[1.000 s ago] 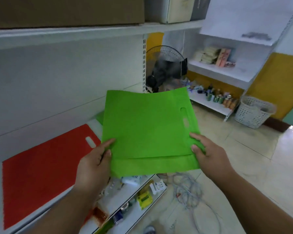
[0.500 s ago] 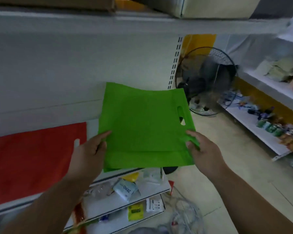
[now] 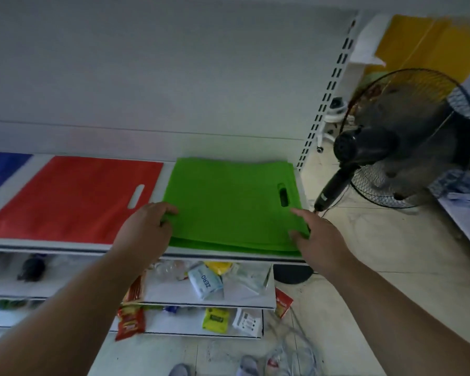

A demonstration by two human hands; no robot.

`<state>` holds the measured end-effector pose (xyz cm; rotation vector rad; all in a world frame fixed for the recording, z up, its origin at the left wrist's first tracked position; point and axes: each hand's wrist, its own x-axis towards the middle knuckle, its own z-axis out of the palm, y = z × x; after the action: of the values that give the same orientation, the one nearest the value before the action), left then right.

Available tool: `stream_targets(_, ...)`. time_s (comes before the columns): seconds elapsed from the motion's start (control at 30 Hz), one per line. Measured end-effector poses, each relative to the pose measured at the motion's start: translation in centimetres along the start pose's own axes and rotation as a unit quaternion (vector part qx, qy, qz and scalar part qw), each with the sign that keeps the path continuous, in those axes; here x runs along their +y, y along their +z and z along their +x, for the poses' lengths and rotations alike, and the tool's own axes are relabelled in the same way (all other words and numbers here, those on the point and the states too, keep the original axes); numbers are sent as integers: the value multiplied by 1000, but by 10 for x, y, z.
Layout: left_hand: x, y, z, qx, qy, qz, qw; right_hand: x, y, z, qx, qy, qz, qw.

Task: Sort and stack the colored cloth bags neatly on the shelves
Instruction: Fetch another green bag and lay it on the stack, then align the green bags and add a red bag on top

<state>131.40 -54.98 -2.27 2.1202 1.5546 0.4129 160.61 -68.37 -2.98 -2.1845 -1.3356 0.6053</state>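
Observation:
A stack of green cloth bags (image 3: 228,204) lies flat at the right end of the white shelf (image 3: 73,246), handle cut-out to the right. My left hand (image 3: 144,229) grips the stack's left edge with curled fingers. At the front right corner my right hand (image 3: 316,236) holds the stack, index finger and thumb lying on top. A red cloth bag (image 3: 73,196) lies flat to the left of the green stack, with a narrow gap between them. The corner of a blue bag (image 3: 0,169) shows at the far left.
A black standing fan (image 3: 391,137) stands on the tiled floor right of the shelf end. Lower shelves (image 3: 174,294) hold snack packets and a tissue pack. Cables lie on the floor below. Another white shelf (image 3: 464,215) is at the far right.
The green bags were held up in the air in front of the shelf; both hands have brought them down flat onto the shelf beside the red bag. My view has turned to the shelf.

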Motion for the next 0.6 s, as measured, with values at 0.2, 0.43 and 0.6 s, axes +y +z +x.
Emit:
stream_targets(0.2, -10, 11, 1, 18, -6, 74, 997, -15, 2, 1, 27, -35, -120, 992)
stream_targets(0.43, -2, 24, -1, 21, 16, 117, 993, -14, 10, 0, -5, 4, -172, 985)
stream_targets(0.6, -5, 22, -6, 15, 9, 182, 983, -20, 6, -2, 5, 21, -214, 977)
